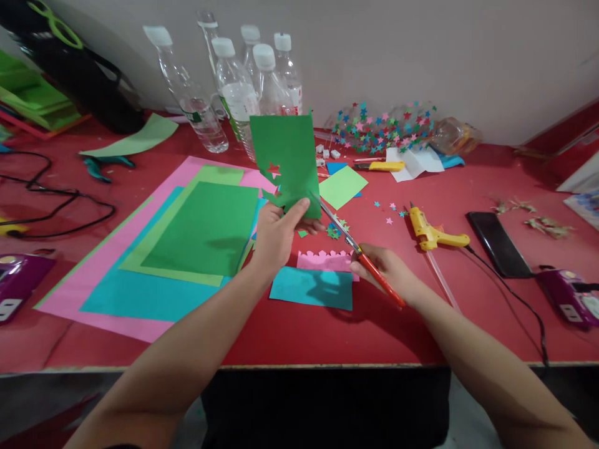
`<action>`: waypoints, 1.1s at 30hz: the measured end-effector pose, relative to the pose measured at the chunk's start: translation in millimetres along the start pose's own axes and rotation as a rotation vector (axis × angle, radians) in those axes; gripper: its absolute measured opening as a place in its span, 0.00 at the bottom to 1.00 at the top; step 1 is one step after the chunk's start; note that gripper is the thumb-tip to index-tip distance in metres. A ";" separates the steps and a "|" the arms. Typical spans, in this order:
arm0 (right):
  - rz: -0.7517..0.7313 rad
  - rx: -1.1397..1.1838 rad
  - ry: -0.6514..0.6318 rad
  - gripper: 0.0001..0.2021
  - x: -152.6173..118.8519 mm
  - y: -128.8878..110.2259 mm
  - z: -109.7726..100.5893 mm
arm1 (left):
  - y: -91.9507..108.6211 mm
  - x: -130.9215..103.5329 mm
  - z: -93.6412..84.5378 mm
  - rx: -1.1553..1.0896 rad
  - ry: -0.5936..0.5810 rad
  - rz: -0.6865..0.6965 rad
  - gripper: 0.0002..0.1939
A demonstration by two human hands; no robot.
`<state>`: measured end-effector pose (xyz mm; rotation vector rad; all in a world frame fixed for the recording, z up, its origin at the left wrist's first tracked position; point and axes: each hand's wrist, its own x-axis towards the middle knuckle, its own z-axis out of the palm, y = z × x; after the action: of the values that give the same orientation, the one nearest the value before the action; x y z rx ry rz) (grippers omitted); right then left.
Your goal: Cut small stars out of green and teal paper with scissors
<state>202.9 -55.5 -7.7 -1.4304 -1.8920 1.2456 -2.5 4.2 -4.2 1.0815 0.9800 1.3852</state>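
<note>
The left hand [276, 234] grips upright green paper [290, 149] above the table [397, 324]; the right hand [384, 268] holds scissors [374, 271] at its edge. Bottle labels [239, 100] are unreadable.

Tabletop [374, 340], clock centred on near edge, twelve towards wall [374, 50]:
- Ten: layered sheets [201, 224]; pliers [105, 165] beyond.
- Eleven: upright bottles [238, 96].
- Twelve to one: star cluster [384, 128], cutter [386, 166] before it.
- One to two: glue gun [433, 236].
- Two: phone [498, 244].
</note>
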 end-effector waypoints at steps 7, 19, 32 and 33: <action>-0.013 0.064 -0.056 0.18 -3.2 -5.7 0.1 | 2.9 -8.0 4.5 0.007 -0.046 -0.011 0.10; -0.032 0.102 -0.044 0.22 -3.1 -5.2 1.6 | 6.9 -10.7 5.1 0.014 -0.058 -0.016 0.10; 0.023 0.164 -0.057 0.21 -4.1 0.3 6.9 | 6.5 -11.3 5.7 -0.040 -0.071 -0.025 0.11; 0.026 0.165 -0.060 0.20 -4.2 0.6 7.0 | 6.4 -11.3 5.8 -0.050 -0.072 -0.027 0.11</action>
<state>199.1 -62.0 -10.9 -1.3491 -1.7683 1.4352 1.7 -7.7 2.4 1.0699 0.8996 1.3329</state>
